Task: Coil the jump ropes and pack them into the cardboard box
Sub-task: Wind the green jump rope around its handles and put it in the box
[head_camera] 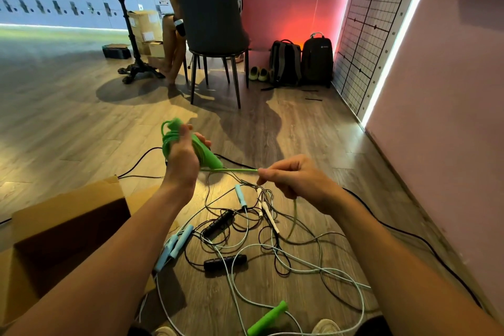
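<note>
Landmark: cardboard box (68, 226), open, standing on the wooden floor (81, 123) at the lower left.

Green jump rope (170, 139): partly coiled; the loops and one green handle (210, 158) are gripped in the left hand (181, 157), held up beyond the far right corner of the box. A taut stretch of its cord (231, 170) is drawn rightward from the handle and is pinched between thumb and fingers (263, 172) of the right hand (294, 177); both hands are closed on the rope. The cord then hangs down to the floor. The second green handle (268, 318) is seen lying on the floor, right of the box and nearest the person.

Remaining ropes: a loose tangle (272, 248) on the floor just right of the box, containing light blue handles (174, 247), black handles (225, 262) and white handles (268, 213).

Nothing can be seen inside the box.

Beyond the box: a dark chair (210, 8), two backpacks (300, 63).
</note>
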The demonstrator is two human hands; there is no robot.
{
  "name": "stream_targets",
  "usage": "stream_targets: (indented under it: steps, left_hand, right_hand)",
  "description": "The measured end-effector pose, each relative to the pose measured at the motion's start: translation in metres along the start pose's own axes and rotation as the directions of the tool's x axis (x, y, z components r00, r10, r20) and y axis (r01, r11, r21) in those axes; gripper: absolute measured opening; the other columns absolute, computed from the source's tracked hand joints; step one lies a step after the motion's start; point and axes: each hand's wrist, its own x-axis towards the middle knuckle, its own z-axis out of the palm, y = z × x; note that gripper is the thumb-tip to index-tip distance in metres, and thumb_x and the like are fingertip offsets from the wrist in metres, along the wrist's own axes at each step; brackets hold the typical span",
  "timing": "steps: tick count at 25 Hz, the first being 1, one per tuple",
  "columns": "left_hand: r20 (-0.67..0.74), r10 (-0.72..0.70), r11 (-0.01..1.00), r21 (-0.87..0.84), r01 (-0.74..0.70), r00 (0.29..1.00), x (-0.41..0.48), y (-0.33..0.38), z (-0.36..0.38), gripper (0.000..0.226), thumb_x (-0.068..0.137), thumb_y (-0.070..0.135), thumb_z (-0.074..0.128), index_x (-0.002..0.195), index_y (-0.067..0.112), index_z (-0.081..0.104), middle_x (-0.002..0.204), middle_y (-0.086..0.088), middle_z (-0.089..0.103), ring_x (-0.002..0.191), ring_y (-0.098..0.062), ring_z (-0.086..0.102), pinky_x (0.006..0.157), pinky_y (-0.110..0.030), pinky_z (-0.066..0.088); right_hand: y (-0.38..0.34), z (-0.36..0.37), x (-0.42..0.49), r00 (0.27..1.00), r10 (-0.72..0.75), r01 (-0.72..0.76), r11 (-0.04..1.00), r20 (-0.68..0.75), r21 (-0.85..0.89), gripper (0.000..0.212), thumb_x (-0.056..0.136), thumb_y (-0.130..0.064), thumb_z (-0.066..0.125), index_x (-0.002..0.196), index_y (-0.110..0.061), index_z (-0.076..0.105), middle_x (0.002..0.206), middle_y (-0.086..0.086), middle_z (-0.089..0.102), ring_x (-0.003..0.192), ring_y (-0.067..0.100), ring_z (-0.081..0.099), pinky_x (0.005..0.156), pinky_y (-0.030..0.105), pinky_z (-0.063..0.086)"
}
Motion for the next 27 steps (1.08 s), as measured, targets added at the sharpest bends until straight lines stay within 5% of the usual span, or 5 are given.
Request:
stream_targets:
  steps: [6, 10, 14, 21, 27]
  left_hand:
    - [0.429, -0.326, 0.720, 0.690, -0.073, 0.843, -0.020, -0.016, 0.004, 0.046, 0.106, 0.042, 0.029, 0.097, 0.007, 0.058, 0.088, -0.009, 0.059, 0.079, -0.019, 0.058, 0.073, -0.031, 0.051]
    - [0.534, -0.622, 0.703, 0.703, 0.107, 0.573, -0.035, -0.008, 0.015, 0.070, 0.103, 0.053, 0.012, 0.099, 0.001, 0.059, 0.072, -0.009, 0.059, 0.060, -0.018, 0.059, 0.056, -0.023, 0.052]
    - [0.662, -0.590, 0.806, 0.454, 0.378, 0.462, -0.037, 0.000, 0.019, 0.074, 0.100, 0.060, 0.015, 0.083, 0.003, 0.058, 0.060, -0.011, 0.046, 0.049, -0.020, 0.046, 0.051, -0.029, 0.044]
    - [0.692, -0.288, 0.735, -0.283, 0.616, 0.662, -0.032, 0.018, 0.019, 0.060, 0.101, 0.058, 0.020, 0.086, 0.012, 0.056, 0.065, 0.000, 0.044, 0.054, -0.014, 0.044, 0.069, -0.030, 0.047]
    - [0.319, -0.217, 0.754, -0.546, 0.366, 0.923, -0.021, 0.011, 0.021, 0.045, 0.105, 0.048, 0.024, 0.121, 0.011, 0.045, 0.090, -0.006, 0.054, 0.085, -0.020, 0.057, 0.094, -0.038, 0.046]
  right_hand:
    - [-0.002, -0.003, 0.003, 0.978, -0.091, 0.120, 0.981, -0.189, 0.151, 0.029, 0.098, -0.030, 0.056, 0.096, -0.007, 0.074, 0.056, 0.000, 0.035, 0.052, 0.013, 0.028, 0.050, 0.025, 0.025]
    - [0.009, 0.001, 0.009, 0.952, -0.050, 0.076, 0.994, -0.303, 0.076, 0.028, 0.101, -0.033, 0.054, 0.091, -0.016, 0.074, 0.056, -0.004, 0.038, 0.050, 0.010, 0.033, 0.050, 0.026, 0.027]
    - [0.015, -0.003, 0.012, 0.940, 0.056, -0.067, 0.998, -0.337, -0.021, 0.030, 0.098, -0.038, 0.057, 0.090, -0.014, 0.073, 0.047, -0.018, 0.047, 0.045, -0.003, 0.044, 0.057, 0.021, 0.031]
    - [0.019, 0.006, 0.015, 0.981, 0.133, -0.157, 0.971, -0.140, -0.180, 0.046, 0.098, -0.054, 0.048, 0.082, -0.019, 0.072, 0.049, -0.017, 0.052, 0.045, -0.006, 0.046, 0.057, 0.023, 0.034]
    - [0.023, 0.007, 0.011, 0.977, 0.209, -0.187, 0.943, 0.050, -0.277, 0.044, 0.094, -0.057, 0.054, 0.082, -0.020, 0.076, 0.057, -0.003, 0.041, 0.049, 0.009, 0.037, 0.049, 0.025, 0.035]
